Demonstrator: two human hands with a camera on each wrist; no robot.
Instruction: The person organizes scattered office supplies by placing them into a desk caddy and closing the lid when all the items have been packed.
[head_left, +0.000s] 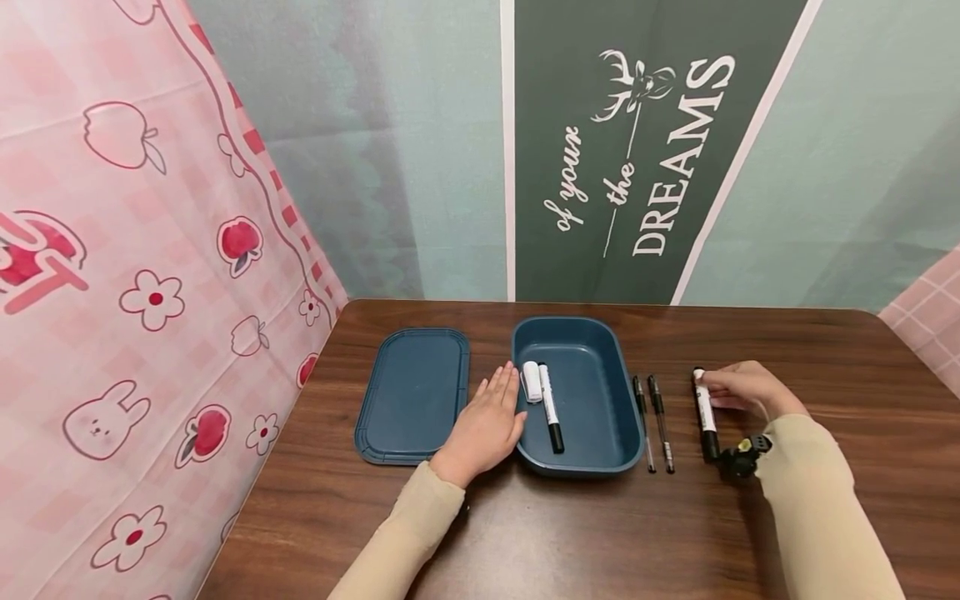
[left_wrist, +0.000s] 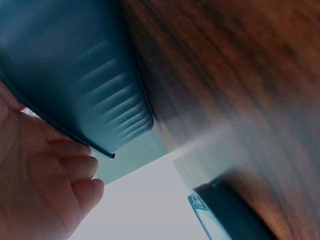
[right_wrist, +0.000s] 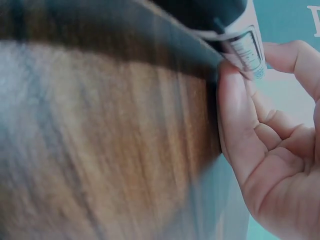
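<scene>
There are two fat markers (head_left: 551,408) (head_left: 705,415) and two thin pens (head_left: 642,412) (head_left: 660,412). There is one blue box (head_left: 600,454), one blue lid (head_left: 412,396) and one small white thing (head_left: 532,381). Two hands (head_left: 487,425) (head_left: 742,387) show.

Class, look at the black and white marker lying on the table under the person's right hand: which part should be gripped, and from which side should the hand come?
Probably the white barrel, pinched across its width from above. The marker lies flat on the table, its length running away from the person, so only its top and long sides are free. The right hand already pinches its far end there; the two thin pens lie clear to its left.
</scene>
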